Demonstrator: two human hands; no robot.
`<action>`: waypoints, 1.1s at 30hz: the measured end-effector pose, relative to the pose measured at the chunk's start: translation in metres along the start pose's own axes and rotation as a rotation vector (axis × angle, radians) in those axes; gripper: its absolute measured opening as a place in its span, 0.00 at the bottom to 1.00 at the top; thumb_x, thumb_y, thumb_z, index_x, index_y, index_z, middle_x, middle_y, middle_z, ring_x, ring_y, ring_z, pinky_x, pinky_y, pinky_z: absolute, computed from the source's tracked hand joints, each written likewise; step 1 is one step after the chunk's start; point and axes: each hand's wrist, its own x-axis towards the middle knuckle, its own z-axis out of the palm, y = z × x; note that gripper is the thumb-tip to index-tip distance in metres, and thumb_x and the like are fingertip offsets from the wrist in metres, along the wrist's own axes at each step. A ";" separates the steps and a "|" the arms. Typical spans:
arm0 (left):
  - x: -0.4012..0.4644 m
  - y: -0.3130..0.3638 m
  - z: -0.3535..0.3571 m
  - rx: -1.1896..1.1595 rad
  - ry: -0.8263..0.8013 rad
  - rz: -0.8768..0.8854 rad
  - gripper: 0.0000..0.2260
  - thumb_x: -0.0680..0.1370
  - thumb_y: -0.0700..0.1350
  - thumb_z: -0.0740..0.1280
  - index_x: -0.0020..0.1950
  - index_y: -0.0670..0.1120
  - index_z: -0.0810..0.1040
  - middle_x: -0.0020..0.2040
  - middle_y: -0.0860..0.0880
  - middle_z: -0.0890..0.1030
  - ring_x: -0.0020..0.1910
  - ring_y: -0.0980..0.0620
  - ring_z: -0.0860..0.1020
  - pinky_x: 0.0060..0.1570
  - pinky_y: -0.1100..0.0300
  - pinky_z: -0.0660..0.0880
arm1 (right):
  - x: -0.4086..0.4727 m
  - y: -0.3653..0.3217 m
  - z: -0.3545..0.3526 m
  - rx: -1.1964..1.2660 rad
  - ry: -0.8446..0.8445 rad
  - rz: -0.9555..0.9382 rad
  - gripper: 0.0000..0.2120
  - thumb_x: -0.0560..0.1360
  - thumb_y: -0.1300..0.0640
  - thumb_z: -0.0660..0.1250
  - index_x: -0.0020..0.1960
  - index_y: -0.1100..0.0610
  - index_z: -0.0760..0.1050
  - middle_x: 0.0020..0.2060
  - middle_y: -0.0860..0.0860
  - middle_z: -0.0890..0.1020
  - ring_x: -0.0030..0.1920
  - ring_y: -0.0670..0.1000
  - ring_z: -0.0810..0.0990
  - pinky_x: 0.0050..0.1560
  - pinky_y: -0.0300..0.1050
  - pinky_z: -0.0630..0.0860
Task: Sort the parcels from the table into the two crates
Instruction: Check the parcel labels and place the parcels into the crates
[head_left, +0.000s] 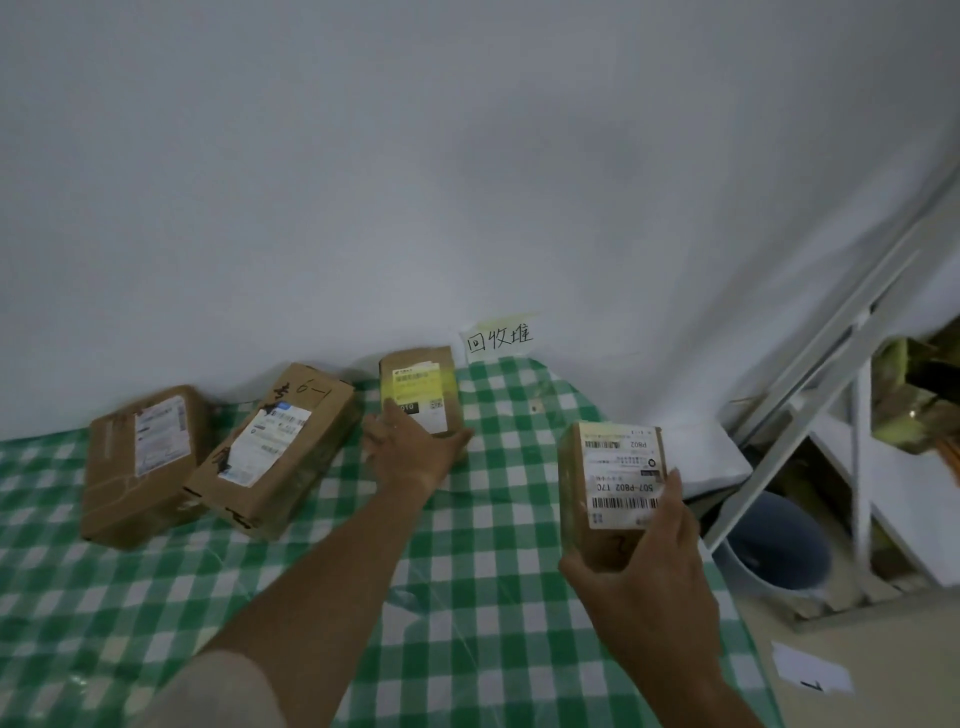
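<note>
Right hand (644, 582): gripping a small cardboard parcel (608, 488) from its near end, thumb along the right edge, fingers wrapped under the left side. Held clear above the table (467, 597), label face up; printed text on the label (623, 475) reads inverted, with barcodes at top and bottom.

Left hand (410, 452): extended forward, fingers spread around the near end of a second small parcel (421, 389) bearing a yellow-tinted label. Thumb at the right lower corner, fingers at the left edge. Appears to be closing on the box, though contact under the palm is hidden; grip treated as holding. Parcel rests on the table, far end against the wall (467, 182).

Left of the left hand: a longer box (275, 452) marked "6-1" by hand, lying diagonally, white label on top. Further left, touching or nearly touching that box: a taped brown box (140, 462) with a white label, also flat on the table.

Beyond the left hand, slightly to its right: a paper note (498, 338) with handwritten characters, fixed low on the wall.

Table surface: green-and-white checked cloth under a clear film.

Right of the right hand, beyond the table edge: a white metal frame (831, 395) leaning diagonally, a grey bucket (779, 545) on the floor below it, and a white bundle (706, 457) just behind the held parcel.
</note>
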 end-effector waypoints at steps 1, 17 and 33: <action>0.005 0.003 0.007 0.028 0.000 -0.024 0.62 0.61 0.72 0.79 0.82 0.48 0.50 0.79 0.38 0.58 0.75 0.33 0.62 0.70 0.35 0.69 | 0.000 0.006 -0.002 0.014 0.013 0.015 0.62 0.65 0.42 0.79 0.80 0.43 0.35 0.75 0.49 0.61 0.70 0.57 0.71 0.61 0.58 0.76; -0.090 0.035 -0.059 -0.133 0.317 0.444 0.55 0.61 0.63 0.82 0.80 0.49 0.57 0.69 0.42 0.70 0.67 0.42 0.69 0.68 0.45 0.69 | 0.003 -0.018 -0.059 0.060 0.111 -0.021 0.58 0.67 0.42 0.78 0.81 0.46 0.41 0.74 0.53 0.63 0.68 0.59 0.73 0.56 0.58 0.79; -0.293 0.041 -0.308 -0.528 0.691 0.883 0.53 0.62 0.71 0.75 0.79 0.47 0.61 0.74 0.45 0.70 0.71 0.45 0.69 0.65 0.40 0.76 | -0.145 -0.208 -0.208 0.188 0.678 -0.391 0.57 0.65 0.40 0.80 0.81 0.47 0.47 0.73 0.50 0.68 0.66 0.54 0.75 0.52 0.50 0.75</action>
